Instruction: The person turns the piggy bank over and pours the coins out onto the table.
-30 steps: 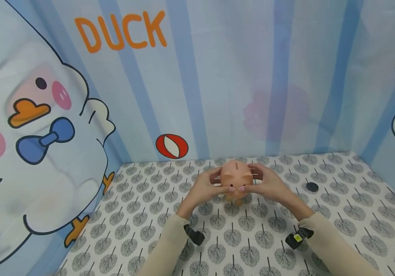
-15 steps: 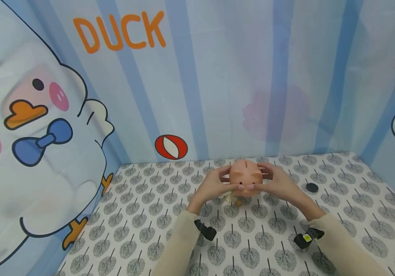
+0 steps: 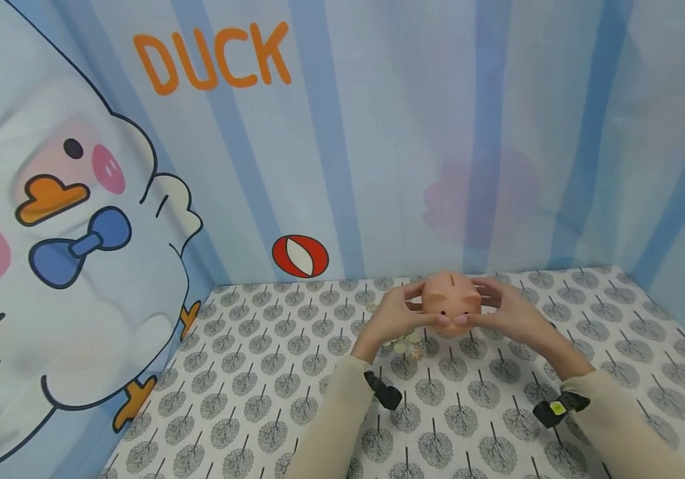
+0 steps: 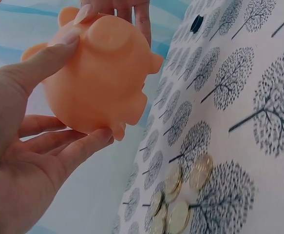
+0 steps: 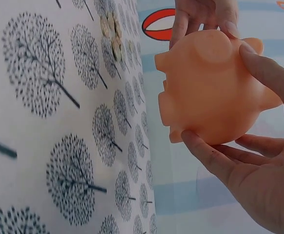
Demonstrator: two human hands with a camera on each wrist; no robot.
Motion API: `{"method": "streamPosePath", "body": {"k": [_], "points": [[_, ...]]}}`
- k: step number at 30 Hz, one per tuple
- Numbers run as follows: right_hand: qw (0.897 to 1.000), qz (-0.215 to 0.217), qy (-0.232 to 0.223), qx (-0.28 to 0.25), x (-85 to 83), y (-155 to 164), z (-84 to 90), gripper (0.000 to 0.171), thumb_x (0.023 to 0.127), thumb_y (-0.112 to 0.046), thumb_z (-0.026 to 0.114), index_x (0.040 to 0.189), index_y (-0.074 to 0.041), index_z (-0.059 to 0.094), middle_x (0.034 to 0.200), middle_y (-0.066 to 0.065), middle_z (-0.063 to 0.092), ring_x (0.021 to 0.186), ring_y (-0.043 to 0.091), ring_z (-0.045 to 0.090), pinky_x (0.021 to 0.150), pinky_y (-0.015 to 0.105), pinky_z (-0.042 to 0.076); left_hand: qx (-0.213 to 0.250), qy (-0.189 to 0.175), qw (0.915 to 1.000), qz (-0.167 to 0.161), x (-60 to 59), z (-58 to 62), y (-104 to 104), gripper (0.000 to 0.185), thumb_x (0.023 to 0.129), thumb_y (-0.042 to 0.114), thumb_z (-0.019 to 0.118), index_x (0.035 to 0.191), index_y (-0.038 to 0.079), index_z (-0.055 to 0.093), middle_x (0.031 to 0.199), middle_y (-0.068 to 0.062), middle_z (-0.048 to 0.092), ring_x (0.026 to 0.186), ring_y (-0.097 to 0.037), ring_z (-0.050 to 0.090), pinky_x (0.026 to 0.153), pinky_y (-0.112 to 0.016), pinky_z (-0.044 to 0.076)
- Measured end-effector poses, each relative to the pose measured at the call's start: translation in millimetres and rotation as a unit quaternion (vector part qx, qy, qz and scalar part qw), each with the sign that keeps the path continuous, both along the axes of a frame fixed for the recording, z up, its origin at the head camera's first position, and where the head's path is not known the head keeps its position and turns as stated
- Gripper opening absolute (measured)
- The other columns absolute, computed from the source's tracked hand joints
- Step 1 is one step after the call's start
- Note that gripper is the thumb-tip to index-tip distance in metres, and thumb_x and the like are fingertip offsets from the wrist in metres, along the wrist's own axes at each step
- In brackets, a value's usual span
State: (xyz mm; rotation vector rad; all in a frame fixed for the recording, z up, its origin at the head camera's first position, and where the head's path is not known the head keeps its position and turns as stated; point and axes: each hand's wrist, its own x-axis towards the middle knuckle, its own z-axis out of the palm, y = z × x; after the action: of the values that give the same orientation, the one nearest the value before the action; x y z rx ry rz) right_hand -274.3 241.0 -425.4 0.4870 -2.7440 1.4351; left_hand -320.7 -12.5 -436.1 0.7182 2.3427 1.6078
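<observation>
An orange-pink piggy bank (image 3: 451, 303) is held between both hands, its snout toward me and its coin slot on top. My left hand (image 3: 395, 315) grips its left side, thumb on the face beside the snout. My right hand (image 3: 513, 317) grips the right side the same way, the two thumbs almost meeting. In the wrist views the bank's stubby feet appear raised off the cloth. Several coins (image 4: 179, 217) lie in a loose cluster on the cloth, just left of and below the bank in the head view.
A small black round disc (image 4: 196, 24) lies on the tree-patterned tablecloth (image 3: 247, 406), mostly hidden behind my right hand in the head view. A striped curtain with a duck print (image 3: 109, 332) stands along the back and left of the table.
Both hands have moved right with the piggy bank. The coins, mostly covered by the bank and left hand before, now show on the cloth; the black disc has become mostly hidden.
</observation>
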Motion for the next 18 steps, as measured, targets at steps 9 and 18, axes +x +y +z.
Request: {"method": "streamPosePath", "body": {"k": [9,18], "points": [[1.0,-0.015,-0.003,0.013,-4.5,16,-2.4,0.094,0.091,-0.039,0.084,0.163,-0.004,0.034,0.161,0.03,0.043,0.141,0.055,0.05,0.11,0.069,0.052,0.002,-0.008,0.9997,0.022,-5.9,-4.3,20,0.082,0.08,0.031,0.093,0.153,0.023,0.056,0.151,-0.003,0.063,0.122,-0.017,0.071,0.095,-0.026,0.063],[1.0,-0.015,-0.021,0.01,-7.4,38,-12.6,0.099,0.092,-0.04,0.083,0.166,-0.005,0.028,0.164,0.031,0.038,0.142,0.057,0.048,0.108,0.069,0.053,0.03,-0.04,0.9981,0.036,-6.9,-15.6,46,0.084,0.08,0.024,0.094,0.154,0.021,0.054,0.152,-0.002,0.062,0.125,-0.02,0.07,0.093,-0.025,0.064]]}}
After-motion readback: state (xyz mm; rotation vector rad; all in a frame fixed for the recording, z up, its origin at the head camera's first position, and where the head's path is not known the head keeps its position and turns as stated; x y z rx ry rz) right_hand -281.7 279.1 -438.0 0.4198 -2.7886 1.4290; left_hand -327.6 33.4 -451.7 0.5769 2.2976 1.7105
